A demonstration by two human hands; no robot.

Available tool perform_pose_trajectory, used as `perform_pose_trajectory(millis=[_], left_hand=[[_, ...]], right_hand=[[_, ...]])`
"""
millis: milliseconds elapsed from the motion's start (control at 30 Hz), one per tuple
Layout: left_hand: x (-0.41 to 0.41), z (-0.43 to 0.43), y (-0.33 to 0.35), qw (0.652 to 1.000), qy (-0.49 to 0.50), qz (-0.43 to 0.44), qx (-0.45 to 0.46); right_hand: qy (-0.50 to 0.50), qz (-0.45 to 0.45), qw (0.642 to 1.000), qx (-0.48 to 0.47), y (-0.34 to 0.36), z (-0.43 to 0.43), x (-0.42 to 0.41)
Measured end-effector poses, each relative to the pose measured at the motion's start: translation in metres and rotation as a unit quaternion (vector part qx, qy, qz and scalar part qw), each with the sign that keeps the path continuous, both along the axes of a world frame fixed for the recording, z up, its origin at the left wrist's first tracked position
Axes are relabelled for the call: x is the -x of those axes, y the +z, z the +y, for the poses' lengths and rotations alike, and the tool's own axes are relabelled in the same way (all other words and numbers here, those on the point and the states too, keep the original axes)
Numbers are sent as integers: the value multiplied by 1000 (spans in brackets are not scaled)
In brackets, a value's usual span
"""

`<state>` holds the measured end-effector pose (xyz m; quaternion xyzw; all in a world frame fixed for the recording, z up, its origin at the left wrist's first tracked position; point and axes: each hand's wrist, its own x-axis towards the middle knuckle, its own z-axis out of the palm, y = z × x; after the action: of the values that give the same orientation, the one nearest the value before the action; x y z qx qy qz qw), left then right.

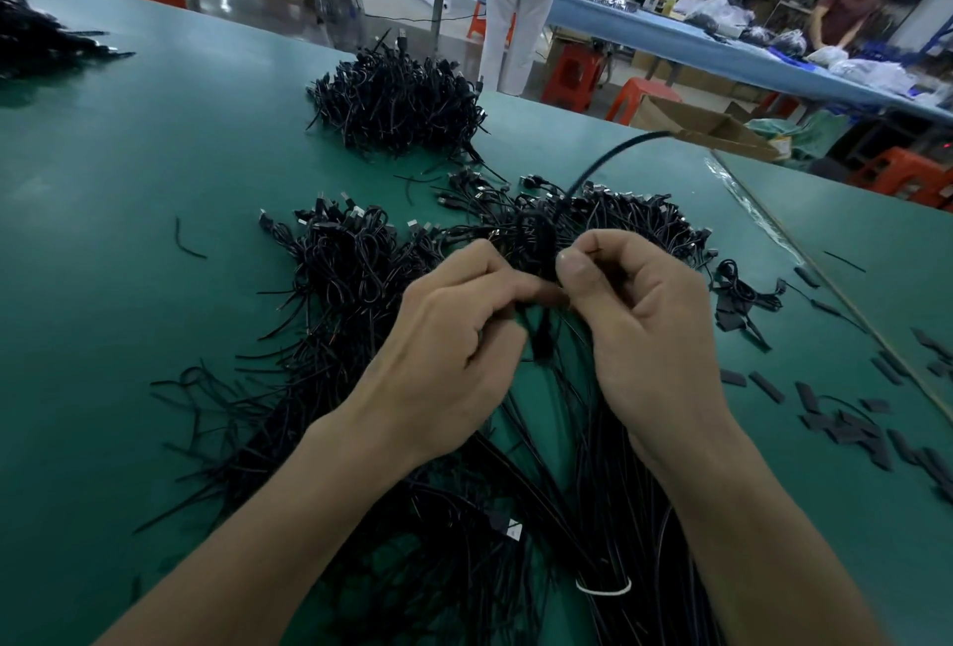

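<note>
My left hand (454, 331) and my right hand (634, 331) meet above the green table (103, 284), both pinching a thin black cable (539, 320) between them. One end of that cable arcs up and away (608, 158) toward the far right. Under my hands lies a long bundle of black cables (608, 516), tied near the front with a white band (603, 589). A heap of black cables with USB plugs (340, 264) spreads to the left and behind my hands.
Another cable heap (397, 104) sits further back, and more cables (36, 37) at the far left. Short black sleeve pieces (845, 418) lie scattered at the right. A person in white (521, 1) stands beyond the table, near red stools (572, 73) and a cardboard box (706, 124).
</note>
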<state>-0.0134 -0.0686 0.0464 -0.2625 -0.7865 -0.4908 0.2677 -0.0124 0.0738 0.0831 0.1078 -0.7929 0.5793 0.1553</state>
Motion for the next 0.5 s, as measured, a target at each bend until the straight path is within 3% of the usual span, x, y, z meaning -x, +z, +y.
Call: perform_pose_trajectory(millis=[167,300,367,500], left_hand=[[0,-3,-1,986,-62,-127,-91],[8,-10,2,917,-130,-280,-253],[10,-12,4,905,-166,-274,-278],[7,-13,6,928,-172,-180,-276]], right_hand=[[9,70,994,-85,7,-7,-6],[29,85,989,-120,6,-13,-13],[37,73,988,-135,5,-15,-15],[66,24,990,-119,3,-15,-13]])
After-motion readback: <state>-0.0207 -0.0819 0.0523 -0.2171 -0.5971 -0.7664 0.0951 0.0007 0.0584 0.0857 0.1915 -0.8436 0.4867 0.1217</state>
